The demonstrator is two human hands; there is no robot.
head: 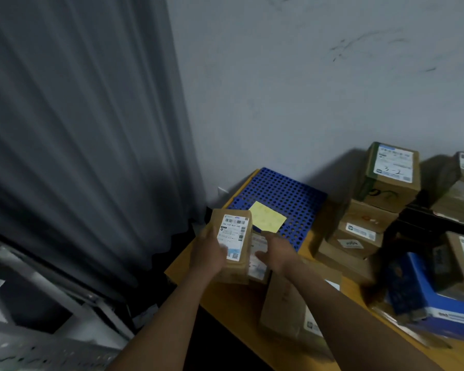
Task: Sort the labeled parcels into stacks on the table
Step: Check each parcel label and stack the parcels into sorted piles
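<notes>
Left hand (208, 253) grips a labeled parcel (233, 245) over the counter (225, 303); right hand (277, 254), fingers straight, touches a second parcel (257, 262) beside it. Beyond both: blue perforated tray (287, 191) with yellow note (268, 216); stacked boxes (364, 218) crowd the right

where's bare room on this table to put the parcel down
Free: the blue perforated panel around the yellow sheet, and the bare table strip between the parcel in the left hand and the flat brown box. Crowded: stacked parcels right.
</notes>
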